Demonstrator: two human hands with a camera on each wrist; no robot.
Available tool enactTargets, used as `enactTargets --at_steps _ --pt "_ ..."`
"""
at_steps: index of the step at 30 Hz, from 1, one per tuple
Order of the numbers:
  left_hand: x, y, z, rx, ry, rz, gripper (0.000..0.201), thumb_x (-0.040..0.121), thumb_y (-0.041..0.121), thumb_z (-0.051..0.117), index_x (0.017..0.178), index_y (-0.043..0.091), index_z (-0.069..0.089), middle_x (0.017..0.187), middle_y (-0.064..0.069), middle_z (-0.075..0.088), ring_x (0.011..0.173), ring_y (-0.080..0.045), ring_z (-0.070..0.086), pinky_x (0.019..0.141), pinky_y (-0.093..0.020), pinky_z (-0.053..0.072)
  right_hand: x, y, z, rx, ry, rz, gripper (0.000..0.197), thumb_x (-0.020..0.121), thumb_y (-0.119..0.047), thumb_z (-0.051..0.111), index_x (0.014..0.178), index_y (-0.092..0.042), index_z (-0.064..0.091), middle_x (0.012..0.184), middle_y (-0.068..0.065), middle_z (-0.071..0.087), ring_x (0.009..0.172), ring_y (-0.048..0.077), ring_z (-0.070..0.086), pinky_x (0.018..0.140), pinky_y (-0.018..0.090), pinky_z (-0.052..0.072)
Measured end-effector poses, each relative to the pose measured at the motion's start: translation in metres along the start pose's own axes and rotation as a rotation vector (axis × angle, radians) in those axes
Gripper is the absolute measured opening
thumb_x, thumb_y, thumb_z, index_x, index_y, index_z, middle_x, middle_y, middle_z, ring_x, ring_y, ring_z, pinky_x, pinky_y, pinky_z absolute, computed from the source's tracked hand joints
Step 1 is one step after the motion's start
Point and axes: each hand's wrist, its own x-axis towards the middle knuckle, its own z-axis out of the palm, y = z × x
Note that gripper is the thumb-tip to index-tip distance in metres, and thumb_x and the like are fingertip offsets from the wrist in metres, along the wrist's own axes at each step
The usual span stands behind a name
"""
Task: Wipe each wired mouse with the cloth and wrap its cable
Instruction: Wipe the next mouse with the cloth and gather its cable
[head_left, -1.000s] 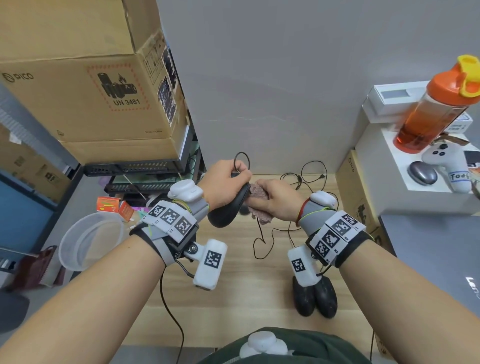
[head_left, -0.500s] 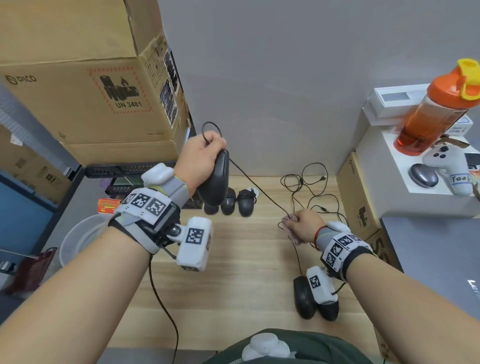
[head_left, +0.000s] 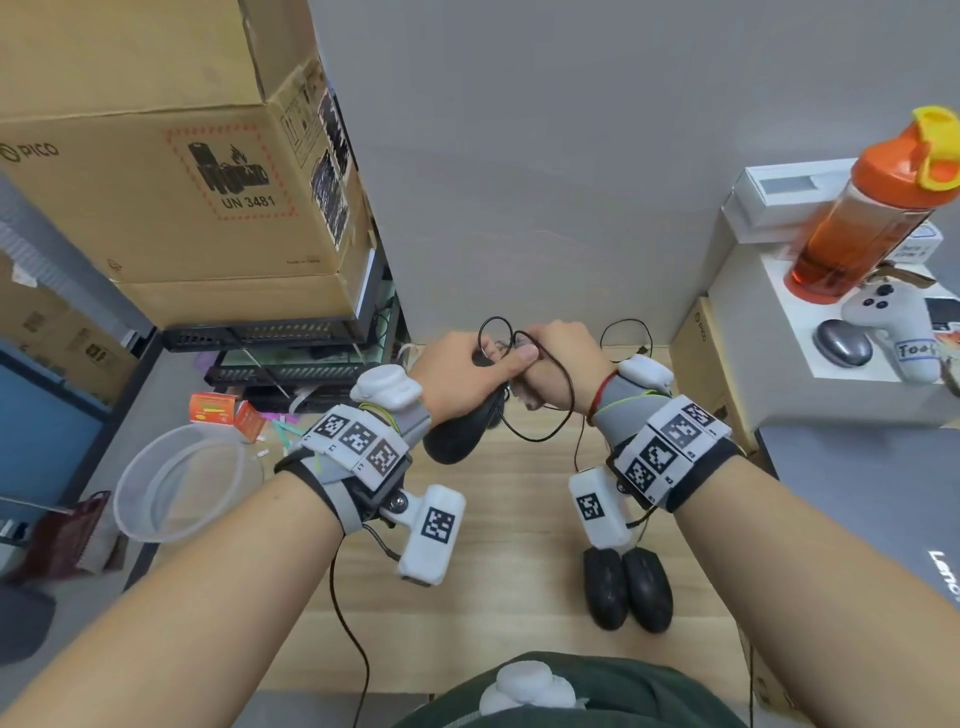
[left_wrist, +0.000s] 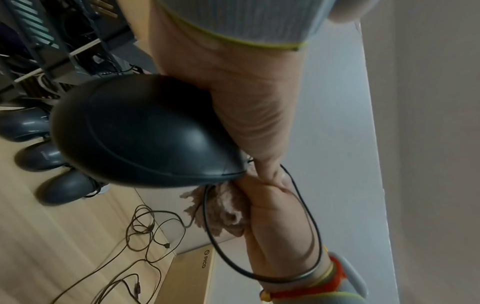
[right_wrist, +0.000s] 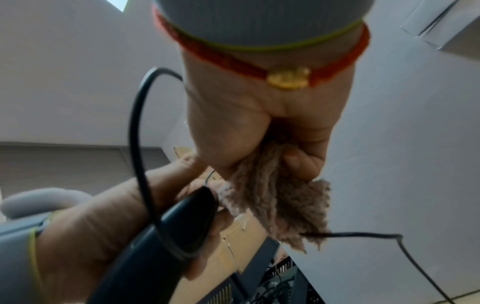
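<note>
My left hand (head_left: 470, 371) grips a black wired mouse (head_left: 457, 431) above the wooden table (head_left: 498, 545); the mouse also fills the left wrist view (left_wrist: 145, 135). Pressed against it, my right hand (head_left: 558, 356) clutches a beige cloth (right_wrist: 280, 207) and pinches the mouse's black cable (head_left: 540, 436), which hangs in loops around both hands. A bit of the cloth (head_left: 530, 397) shows under the right fist. Two black mice (head_left: 626, 590) lie side by side at the table's near right. Three more mice (left_wrist: 41, 156) sit in a row at the far left.
Loose cables (left_wrist: 145, 226) sprawl at the table's back by the wall. Stacked cardboard boxes (head_left: 156, 182) and a clear plastic bowl (head_left: 182, 483) are at the left. On the right are a small carton (head_left: 701, 374), a white stand with an orange bottle (head_left: 872, 218), and a laptop (head_left: 883, 493).
Half a second ago my left hand held the mouse high while the right slid the cloth down the taut cable. Both hands have come together again, with the cable looped between them.
</note>
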Motion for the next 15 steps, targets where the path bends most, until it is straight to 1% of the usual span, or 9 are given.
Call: enactTargets --at_steps 2,4,5,7,9,10,12,14,15 --pt "-0.001 0.002 -0.002 -0.023 0.032 0.012 0.056 0.077 0.066 0.076 0.076 0.012 0.059 0.063 0.007 0.059 0.061 -0.013 0.051 0.066 -0.033 0.044 -0.001 -0.004 0.001 -0.084 -0.073 -0.022 0.028 0.076 -0.036 0.05 0.053 -0.019 0.049 0.059 0.005 0.066 0.066 0.028 0.062 0.065 0.033 0.051" --pt "0.0 0.003 -0.005 0.026 0.046 0.029 0.052 0.073 0.066 0.079 0.07 0.021 0.053 0.058 0.009 0.054 0.058 -0.014 0.048 0.063 -0.033 0.041 -0.004 -0.006 0.003 -0.163 -0.14 -0.05 0.025 0.068 -0.031 0.046 0.047 -0.023 0.057 0.048 0.0 0.061 0.056 0.02 0.06 0.057 0.03 0.047" --pt "0.0 0.004 -0.006 0.074 0.042 0.042 0.052 0.073 0.067 0.079 0.07 0.022 0.053 0.058 0.008 0.054 0.06 -0.016 0.05 0.063 -0.033 0.042 -0.005 -0.007 0.005 -0.184 -0.153 -0.061 0.027 0.068 -0.031 0.044 0.046 -0.026 0.059 0.046 -0.002 0.06 0.054 0.017 0.059 0.056 0.029 0.046" --pt "0.0 0.003 -0.005 0.171 0.049 0.074 0.049 0.077 0.067 0.074 0.07 0.023 0.055 0.061 0.008 0.057 0.067 -0.022 0.057 0.068 -0.035 0.046 -0.011 -0.006 0.005 -0.181 -0.13 -0.085 0.035 0.077 -0.032 0.043 0.048 -0.022 0.06 0.047 -0.002 0.061 0.052 0.013 0.058 0.058 0.022 0.049" --pt "0.0 0.003 -0.004 0.204 0.098 0.077 0.044 0.089 0.057 0.066 0.065 0.023 0.052 0.059 0.007 0.055 0.071 -0.026 0.057 0.072 -0.037 0.048 -0.015 -0.005 0.005 -0.125 -0.089 -0.081 0.038 0.09 -0.033 0.047 0.059 -0.017 0.062 0.046 -0.003 0.057 0.049 0.007 0.053 0.054 0.009 0.041" --pt "0.0 0.003 -0.005 0.192 0.121 0.074 0.045 0.095 0.05 0.06 0.061 0.022 0.048 0.057 0.006 0.052 0.071 -0.029 0.055 0.073 -0.038 0.048 -0.015 -0.004 0.006 -0.091 -0.064 -0.08 0.036 0.093 -0.033 0.05 0.062 -0.016 0.06 0.045 -0.004 0.056 0.049 0.007 0.052 0.051 0.01 0.04" --pt "0.003 0.001 -0.008 0.162 0.142 0.07 0.049 0.102 0.037 0.048 0.058 0.018 0.039 0.056 0.001 0.047 0.071 -0.035 0.05 0.075 -0.042 0.047 -0.016 -0.003 0.01 -0.066 -0.02 -0.088 0.035 0.093 -0.037 0.054 0.062 -0.02 0.054 0.047 -0.006 0.055 0.051 0.009 0.052 0.051 0.02 0.037" --pt "0.004 0.0 -0.011 0.133 0.151 0.077 0.05 0.106 0.032 0.042 0.059 0.016 0.034 0.058 -0.005 0.043 0.068 -0.033 0.043 0.072 -0.043 0.044 -0.016 0.0 0.014 -0.031 -0.005 -0.1 0.039 0.094 -0.041 0.056 0.06 -0.023 0.052 0.045 -0.008 0.053 0.047 0.003 0.051 0.048 0.015 0.031" --pt "0.005 -0.001 -0.014 0.125 0.151 0.09 0.05 0.107 0.031 0.041 0.06 0.016 0.032 0.058 -0.005 0.041 0.067 -0.031 0.041 0.069 -0.042 0.039 -0.016 0.003 0.016 0.001 -0.011 -0.107 0.04 0.094 -0.042 0.055 0.06 -0.022 0.054 0.044 -0.008 0.054 0.045 0.0 0.052 0.049 0.012 0.033"
